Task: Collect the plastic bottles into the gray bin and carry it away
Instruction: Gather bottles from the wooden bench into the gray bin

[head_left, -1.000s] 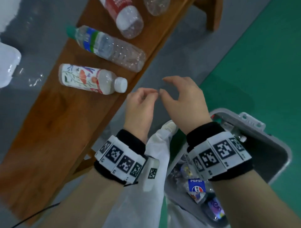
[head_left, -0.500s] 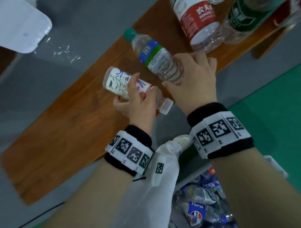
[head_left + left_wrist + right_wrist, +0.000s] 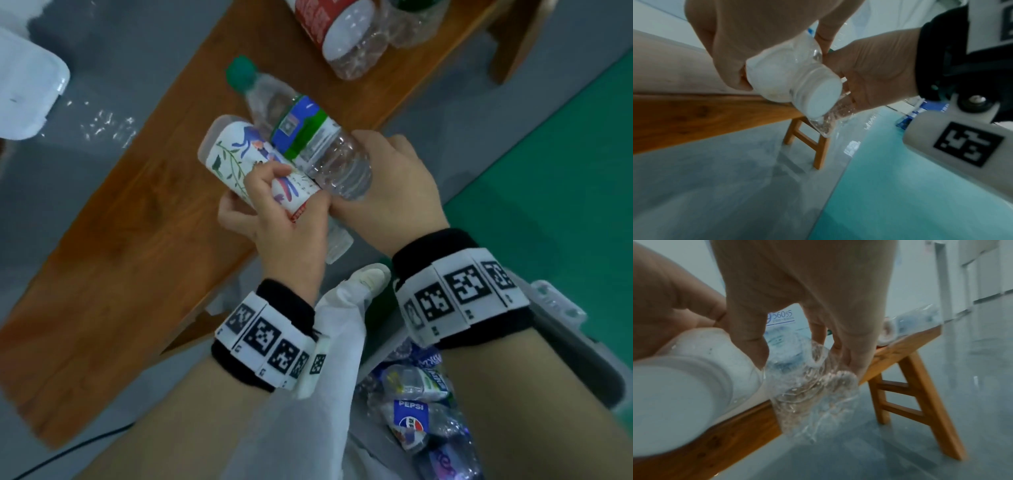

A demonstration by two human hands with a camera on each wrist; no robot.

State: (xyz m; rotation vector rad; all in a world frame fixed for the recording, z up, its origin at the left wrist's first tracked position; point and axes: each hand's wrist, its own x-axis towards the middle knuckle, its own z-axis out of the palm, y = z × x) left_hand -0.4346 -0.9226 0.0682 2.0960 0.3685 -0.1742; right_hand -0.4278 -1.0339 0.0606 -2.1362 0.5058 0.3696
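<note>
Clear plastic bottle with a green cap and a blue-green label [image 3: 310, 147] is grasped around its lower body by the right hand [image 3: 390, 185], fingers wrapped over the crinkled base; it is lifted off the wooden bench [image 3: 130, 246] and tilted, cap pointing toward the bench's far side. Left hand [image 3: 284, 226] clasps a white bottle printed with leaves and flowers [image 3: 239, 157], thumb and fingers curled round its label, white cap [image 3: 818, 95] pointing back toward the wrist. Both bottles are held side by side and touching, over the bench's near edge. In the wrist views the bench edge and one leg show behind the held bottles. Two more bottles lie at the bench's far end: one with a red label [image 3: 337, 32], one clear [image 3: 416, 20] beside it. Gray bin [image 3: 561, 320] sits on the floor below the right forearm, its rim partly hidden; crushed bottles lie inside, among them one with a Pepsi label [image 3: 411, 421]. A white sleeve [image 3: 329, 394] hangs between the forearms.
</note>
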